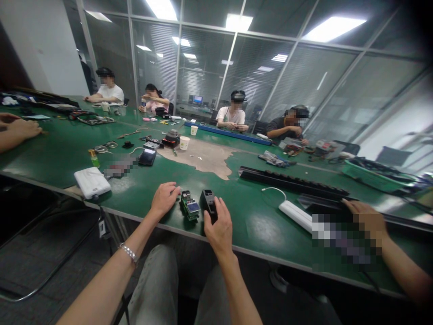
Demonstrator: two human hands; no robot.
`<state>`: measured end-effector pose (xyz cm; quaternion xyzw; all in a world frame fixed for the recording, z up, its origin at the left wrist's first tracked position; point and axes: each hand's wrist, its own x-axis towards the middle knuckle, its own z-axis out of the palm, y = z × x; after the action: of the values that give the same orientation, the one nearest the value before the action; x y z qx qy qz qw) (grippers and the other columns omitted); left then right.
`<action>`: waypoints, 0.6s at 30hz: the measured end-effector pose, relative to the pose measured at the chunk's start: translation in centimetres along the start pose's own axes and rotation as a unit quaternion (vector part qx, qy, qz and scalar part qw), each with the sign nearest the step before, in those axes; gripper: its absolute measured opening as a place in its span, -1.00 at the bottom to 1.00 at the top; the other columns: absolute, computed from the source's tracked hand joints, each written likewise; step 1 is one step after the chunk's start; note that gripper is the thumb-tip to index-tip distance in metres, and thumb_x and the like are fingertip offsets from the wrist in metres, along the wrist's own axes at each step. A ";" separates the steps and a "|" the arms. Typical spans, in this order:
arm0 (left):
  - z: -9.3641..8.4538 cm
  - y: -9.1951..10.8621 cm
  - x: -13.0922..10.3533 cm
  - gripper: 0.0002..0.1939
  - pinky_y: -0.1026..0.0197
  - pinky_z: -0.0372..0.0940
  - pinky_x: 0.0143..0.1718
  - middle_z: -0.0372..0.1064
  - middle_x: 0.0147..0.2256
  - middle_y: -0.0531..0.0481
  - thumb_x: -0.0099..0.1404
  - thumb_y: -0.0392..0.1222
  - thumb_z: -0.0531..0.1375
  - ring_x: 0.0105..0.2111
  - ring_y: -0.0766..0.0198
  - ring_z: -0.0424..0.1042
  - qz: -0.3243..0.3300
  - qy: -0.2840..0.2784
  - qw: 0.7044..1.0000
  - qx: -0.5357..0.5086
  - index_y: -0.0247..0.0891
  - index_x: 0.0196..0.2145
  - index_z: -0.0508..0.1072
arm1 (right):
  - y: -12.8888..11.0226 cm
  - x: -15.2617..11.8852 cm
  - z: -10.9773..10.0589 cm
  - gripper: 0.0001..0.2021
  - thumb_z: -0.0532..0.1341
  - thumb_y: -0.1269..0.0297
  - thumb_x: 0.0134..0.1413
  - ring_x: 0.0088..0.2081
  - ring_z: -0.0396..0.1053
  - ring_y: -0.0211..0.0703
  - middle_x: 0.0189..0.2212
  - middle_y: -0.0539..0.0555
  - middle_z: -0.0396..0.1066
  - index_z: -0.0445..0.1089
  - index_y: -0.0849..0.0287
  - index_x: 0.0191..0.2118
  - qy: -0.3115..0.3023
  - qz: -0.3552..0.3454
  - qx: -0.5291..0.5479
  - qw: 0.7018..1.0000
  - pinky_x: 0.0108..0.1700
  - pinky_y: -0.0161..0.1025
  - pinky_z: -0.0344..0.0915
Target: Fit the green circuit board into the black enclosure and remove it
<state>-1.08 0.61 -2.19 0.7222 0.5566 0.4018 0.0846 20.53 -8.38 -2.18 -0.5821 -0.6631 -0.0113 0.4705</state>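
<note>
A green circuit board (pixel 190 206) with a small screen lies on the near part of the green bench (pixel 264 228). Just right of the board, a black casing (pixel 209 203) is clasped by the right hand (pixel 219 222), thumb on one side and fingers on the other. Just left of the board, the left hand (pixel 165 198) rests with its fingers loose and slightly apart. Farther left of the board lies a white box (pixel 92 182); beyond the board to the left, a black phone (pixel 147 157). Straight beyond the board stands a paper cup (pixel 184 143). Well right of the board are a white bar (pixel 295 214), a long black strip (pixel 294 181) and a co-worker's hand (pixel 370 221).
</note>
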 end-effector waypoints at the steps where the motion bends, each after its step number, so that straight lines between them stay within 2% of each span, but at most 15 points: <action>1: 0.0 0.0 0.0 -0.59 0.06 0.20 0.09 0.48 -0.09 -0.06 0.33 0.01 -0.01 0.00 0.16 0.37 -0.001 0.000 1.000 -0.001 -0.17 -0.41 0.57 | 0.0 0.1 0.0 -0.51 0.13 0.28 0.13 0.18 0.18 0.07 0.14 0.30 0.24 0.22 0.28 0.18 -0.005 -0.001 0.006 1.000 0.17 0.08 0.16; 4: -0.1 0.2 0.0 -0.58 0.08 0.19 0.09 0.48 -0.10 -0.08 0.35 0.02 -0.03 0.01 0.17 0.37 -0.005 0.007 1.000 -0.007 -0.18 -0.36 0.56 | -0.5 0.6 -0.3 -0.56 0.13 0.25 0.15 0.11 0.27 0.03 0.07 0.28 0.33 0.29 0.29 0.13 0.000 0.019 0.028 0.999 0.15 0.02 0.20; 8: -0.5 0.8 -0.1 -0.57 0.11 0.20 0.08 0.46 -0.08 -0.08 0.37 0.03 -0.08 -0.02 0.19 0.37 -0.023 0.023 0.999 -0.028 -0.19 -0.25 0.53 | -3.0 2.2 -1.4 -0.58 0.14 0.23 0.16 0.07 0.31 -0.04 0.05 0.21 0.36 0.30 0.22 0.12 0.021 0.032 0.073 0.997 0.14 -0.05 0.22; 13: -1.1 1.4 -0.1 -0.54 0.16 0.24 0.01 0.49 -0.15 -0.04 0.40 0.00 -0.14 -0.09 0.21 0.40 -0.026 0.028 0.998 -0.057 -0.19 -0.27 0.51 | -6.0 3.3 -1.6 -0.62 0.16 0.29 0.13 0.04 0.35 -0.05 0.02 0.18 0.40 0.35 0.20 0.07 -0.045 -0.023 0.106 0.993 0.12 -0.08 0.24; 18: -1.4 1.6 -0.2 -0.54 0.16 0.25 -0.01 0.48 -0.19 -0.04 0.40 0.01 -0.15 -0.11 0.20 0.41 -0.021 0.023 0.998 -0.060 -0.18 -0.28 0.50 | -6.7 2.8 -0.4 -0.60 0.18 0.33 0.07 0.03 0.35 -0.02 0.00 0.20 0.40 0.36 0.21 0.06 -0.072 -0.046 0.083 0.993 0.11 -0.07 0.26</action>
<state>-0.82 -0.58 -0.45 0.6949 0.5483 0.4486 0.1234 15.83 -8.62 3.38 -0.5089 -0.7199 0.0642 0.4675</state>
